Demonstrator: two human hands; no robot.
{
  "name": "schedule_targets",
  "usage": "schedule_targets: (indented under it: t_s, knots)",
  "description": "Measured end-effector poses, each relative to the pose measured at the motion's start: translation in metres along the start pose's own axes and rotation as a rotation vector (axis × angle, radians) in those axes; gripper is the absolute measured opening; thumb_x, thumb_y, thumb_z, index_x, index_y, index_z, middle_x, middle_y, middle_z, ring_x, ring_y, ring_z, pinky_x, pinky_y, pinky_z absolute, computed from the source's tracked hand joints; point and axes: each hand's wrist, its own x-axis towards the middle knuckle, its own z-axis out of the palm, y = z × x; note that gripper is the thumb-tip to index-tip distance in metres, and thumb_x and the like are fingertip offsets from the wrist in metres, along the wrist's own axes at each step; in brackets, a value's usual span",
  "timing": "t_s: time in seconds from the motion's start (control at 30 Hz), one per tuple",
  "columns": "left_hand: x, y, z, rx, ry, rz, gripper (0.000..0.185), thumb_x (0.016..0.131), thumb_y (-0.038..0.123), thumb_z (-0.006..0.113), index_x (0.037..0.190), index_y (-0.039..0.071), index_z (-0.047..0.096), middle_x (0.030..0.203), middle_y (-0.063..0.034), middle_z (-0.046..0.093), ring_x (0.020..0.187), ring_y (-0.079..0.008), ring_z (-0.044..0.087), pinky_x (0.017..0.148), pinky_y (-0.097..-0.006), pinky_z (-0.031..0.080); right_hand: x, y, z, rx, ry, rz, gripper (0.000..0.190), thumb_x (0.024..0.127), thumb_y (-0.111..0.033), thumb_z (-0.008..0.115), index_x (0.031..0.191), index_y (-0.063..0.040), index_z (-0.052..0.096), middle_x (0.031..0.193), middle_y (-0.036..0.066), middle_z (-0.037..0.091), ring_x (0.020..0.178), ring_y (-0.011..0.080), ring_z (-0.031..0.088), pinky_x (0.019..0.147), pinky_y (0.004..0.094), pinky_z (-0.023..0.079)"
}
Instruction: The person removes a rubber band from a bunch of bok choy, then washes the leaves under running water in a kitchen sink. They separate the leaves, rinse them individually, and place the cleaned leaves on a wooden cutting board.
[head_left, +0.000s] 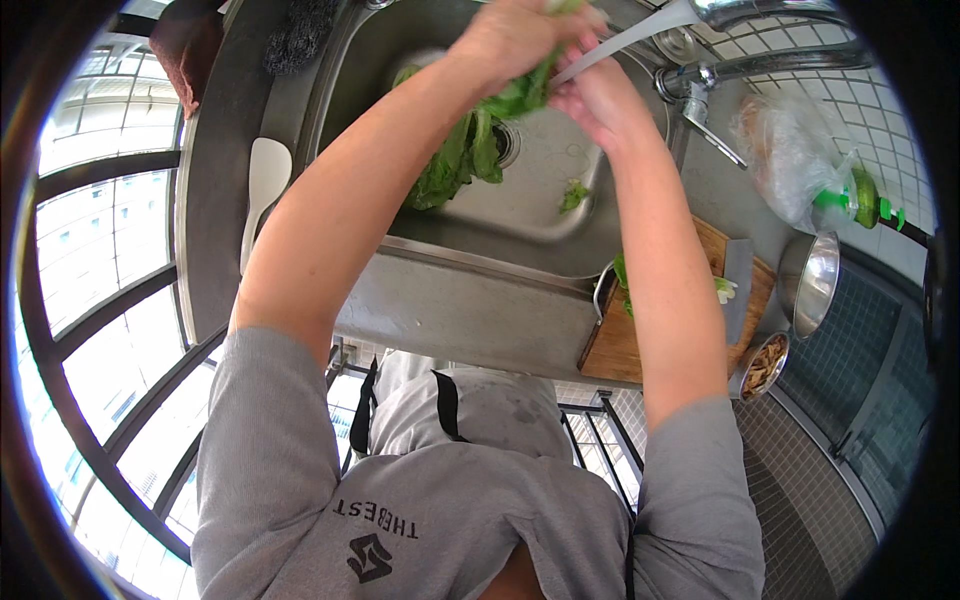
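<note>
My left hand (517, 34) grips a green lettuce leaf (521, 94) over the steel sink (510, 202), near its far side. My right hand (592, 94) is right beside it, fingers against the leaf's edge. Blur and the water hide whether it grips the leaf too. A stream of water (626, 43) runs from the faucet (750, 11) onto my hands. Below my left forearm, more lettuce leaves (450, 169) lie in the sink beside the drain (508, 145). A small torn leaf piece (574, 196) rests on the basin floor.
Right of the sink, a wooden cutting board (619, 349) bears a cleaver (739, 281) and greens, partly behind my right forearm. Beyond stand a steel bowl (817, 285), a small bowl of brown pieces (765, 367) and a plastic bag (795, 157). A white spatula (268, 172) lies left.
</note>
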Motion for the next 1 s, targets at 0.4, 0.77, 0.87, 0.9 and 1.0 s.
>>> schedule_targets:
  t_s: [0.4, 0.77, 0.87, 0.9, 1.0]
  knots:
    - [-0.009, 0.009, -0.089, -0.506, 0.343, 0.420, 0.015, 0.098, 0.020, 0.050, 0.100, 0.005, 0.054, 0.077, -0.0043, 0.061, 0.066, -0.0141, 0.057, 0.061, -0.0279, 0.049, 0.033, 0.064, 0.019, -0.774, 0.116, -0.329, 0.032, 0.093, -0.028, 0.053, 0.078, -0.001, 0.063, 0.066, 0.009, 0.063, 0.061, 0.0183, 0.059, 0.059, 0.0318, 0.047]
    - [-0.111, -0.016, -0.085, -0.268, 0.402, -0.269, 0.016, 0.092, 0.017, 0.060, 0.103, 0.005, 0.058, 0.092, -0.0083, 0.069, 0.077, -0.0110, 0.063, 0.058, -0.0220, 0.041, 0.136, 0.211, -0.026, -1.220, 0.181, -0.090, 0.042, 0.082, -0.021, 0.065, 0.120, -0.007, 0.054, 0.117, 0.018, 0.053, 0.105, 0.0361, 0.055, 0.090, 0.0409, 0.047]
    - [-0.117, -0.017, -0.092, -0.389, 0.291, -0.228, 0.021, 0.092, 0.018, 0.060, 0.107, 0.003, 0.058, 0.094, -0.0093, 0.069, 0.078, -0.0119, 0.064, 0.058, -0.0223, 0.041, 0.137, 0.212, -0.024, -1.186, 0.260, -0.103, 0.039, 0.075, -0.019, 0.065, 0.113, -0.009, 0.059, 0.110, 0.018, 0.059, 0.104, 0.0333, 0.058, 0.089, 0.0393, 0.046]
    - [-0.119, -0.017, -0.094, -0.398, 0.250, -0.192, 0.028, 0.093, 0.020, 0.059, 0.114, 0.001, 0.057, 0.096, -0.0100, 0.069, 0.074, -0.0122, 0.062, 0.057, -0.0219, 0.040, 0.134, 0.209, -0.025, -1.155, 0.260, -0.141, 0.038, 0.076, -0.019, 0.063, 0.112, -0.008, 0.060, 0.110, 0.018, 0.059, 0.102, 0.0327, 0.058, 0.088, 0.0388, 0.046]
    - [-0.119, -0.014, -0.095, -0.497, 0.118, -0.141, 0.034, 0.094, 0.021, 0.057, 0.119, -0.001, 0.055, 0.097, -0.0102, 0.069, 0.070, -0.0120, 0.060, 0.056, -0.0216, 0.039, 0.122, 0.189, -0.035, -1.108, 0.242, -0.212, 0.031, 0.078, -0.018, 0.059, 0.108, -0.008, 0.061, 0.105, 0.015, 0.059, 0.097, 0.0291, 0.058, 0.087, 0.0368, 0.045]
